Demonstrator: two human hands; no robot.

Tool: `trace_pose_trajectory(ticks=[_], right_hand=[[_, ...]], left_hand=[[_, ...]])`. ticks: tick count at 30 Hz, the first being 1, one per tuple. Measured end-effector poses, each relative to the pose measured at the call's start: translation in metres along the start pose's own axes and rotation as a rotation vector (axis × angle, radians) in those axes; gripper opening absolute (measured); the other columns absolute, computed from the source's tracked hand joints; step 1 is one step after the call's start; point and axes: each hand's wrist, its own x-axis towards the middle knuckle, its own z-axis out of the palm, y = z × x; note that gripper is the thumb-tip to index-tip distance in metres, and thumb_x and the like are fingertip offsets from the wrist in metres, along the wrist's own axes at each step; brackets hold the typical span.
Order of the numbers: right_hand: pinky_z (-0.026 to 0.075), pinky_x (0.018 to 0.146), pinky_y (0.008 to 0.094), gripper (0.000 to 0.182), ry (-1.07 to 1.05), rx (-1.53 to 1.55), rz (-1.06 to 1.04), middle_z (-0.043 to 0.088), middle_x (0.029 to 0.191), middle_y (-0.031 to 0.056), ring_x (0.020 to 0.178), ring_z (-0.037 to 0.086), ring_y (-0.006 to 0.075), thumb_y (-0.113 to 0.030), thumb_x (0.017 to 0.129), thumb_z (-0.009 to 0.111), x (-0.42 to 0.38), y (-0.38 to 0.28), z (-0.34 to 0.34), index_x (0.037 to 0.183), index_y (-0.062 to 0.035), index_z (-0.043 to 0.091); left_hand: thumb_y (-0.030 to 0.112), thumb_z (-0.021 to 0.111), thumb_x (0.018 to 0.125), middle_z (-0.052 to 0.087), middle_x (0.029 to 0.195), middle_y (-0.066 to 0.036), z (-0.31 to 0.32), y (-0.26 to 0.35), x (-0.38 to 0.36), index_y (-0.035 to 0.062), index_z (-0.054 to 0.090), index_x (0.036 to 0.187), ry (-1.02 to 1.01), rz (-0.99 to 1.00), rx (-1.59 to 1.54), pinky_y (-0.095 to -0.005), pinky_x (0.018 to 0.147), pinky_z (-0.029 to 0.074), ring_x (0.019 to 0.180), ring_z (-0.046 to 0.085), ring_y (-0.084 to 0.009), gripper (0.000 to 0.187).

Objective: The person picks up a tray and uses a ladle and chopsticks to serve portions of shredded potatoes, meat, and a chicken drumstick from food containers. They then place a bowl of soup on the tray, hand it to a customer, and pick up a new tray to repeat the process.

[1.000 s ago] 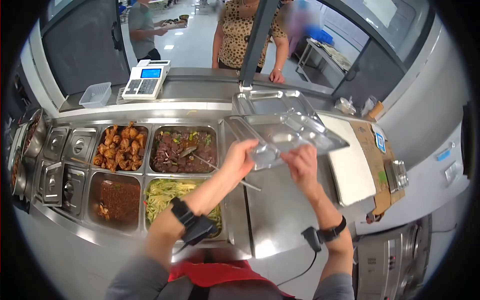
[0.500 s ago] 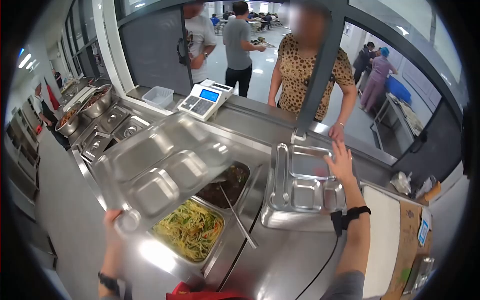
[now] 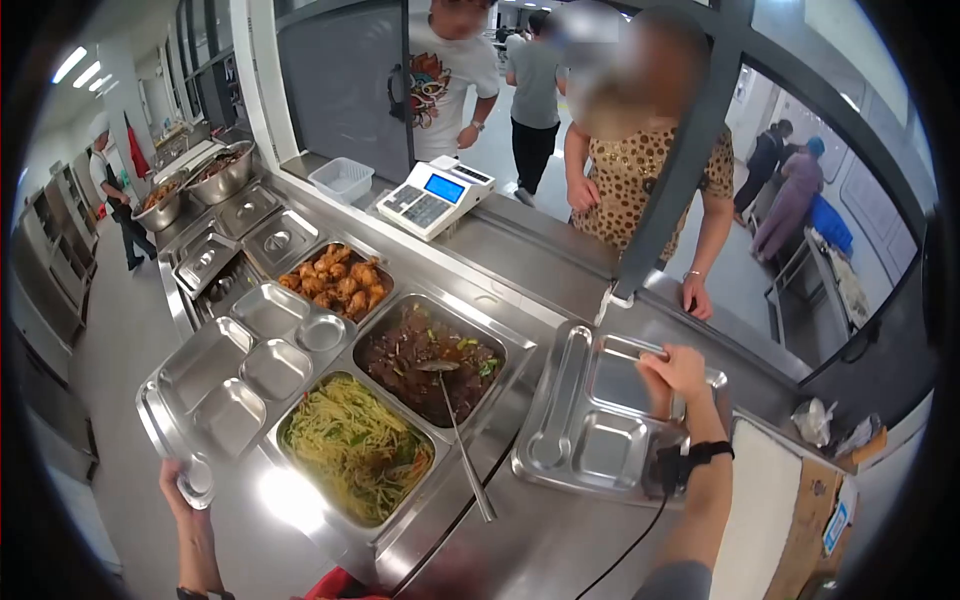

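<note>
My left hand (image 3: 187,510) grips the near corner of a steel compartment tray (image 3: 237,348), held tilted to the left of the food pans. Its compartments face up with no food in them. My right hand (image 3: 682,372) is over another steel compartment tray (image 3: 572,478) on the counter, fingers stretched out over its large compartment. A black strap with a cable circles that wrist. Between the hands sit a pan of yellow-green shredded vegetables (image 3: 345,450), a pan of dark sliced meat (image 3: 405,350) with a long-handled spoon (image 3: 465,450) in it, and a pan of browned chicken pieces (image 3: 335,280).
A white scale with a blue display (image 3: 437,195) and a white plastic basket (image 3: 342,178) stand along the window ledge. A person in a leopard-print top (image 3: 625,185) stands opposite, one hand resting on the ledge. Lidded pans (image 3: 280,238) lie farther left. A white board (image 3: 765,490) is at right.
The tray in my left hand has swung left and down, uncovering the chicken and more of the meat. My right hand has drawn away from the other person's hand, staying over the right-hand tray.
</note>
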Motion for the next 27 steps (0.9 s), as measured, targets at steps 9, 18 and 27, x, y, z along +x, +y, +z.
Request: trace_pose_trajectory(ticks=[9,18,27], right_hand=[[0.043,0.054,0.0415,0.053,0.071,0.003,0.032,0.057,0.060,0.0169,0.060,0.056,0.0358,-0.056,0.068,0.056,-0.060,-0.013,-0.011,0.062,-0.0032,0.057],[0.043,0.055,0.0402,0.050,0.090,0.052,0.112,0.057,0.062,0.0161,0.062,0.056,0.0351,-0.052,0.070,0.056,-0.088,-0.021,-0.016,0.068,-0.0028,0.057],[0.034,0.090,0.0403,0.049,0.153,-0.011,-0.170,0.045,0.118,0.0175,0.110,0.040,0.0329,-0.026,0.079,0.054,-0.122,-0.025,-0.004,0.122,-0.0071,0.041]], left_hand=[[0.012,0.054,0.066,0.054,0.066,-0.002,-0.022,0.001,0.021,0.0079,0.051,0.070,-0.051,-0.050,-0.071,-0.0261,0.057,0.048,0.059,0.055,-0.0151,0.007],[0.010,0.052,0.068,0.056,0.070,-0.005,-0.070,0.009,0.034,0.0054,0.051,0.074,0.037,-0.013,-0.125,-0.0300,0.064,0.052,0.064,0.058,-0.0178,0.008],[0.014,0.054,0.068,0.058,0.084,-0.008,-0.164,0.025,0.072,0.0023,0.052,0.090,0.010,0.046,-0.070,-0.0309,0.071,0.050,0.076,0.058,-0.0204,0.025]])
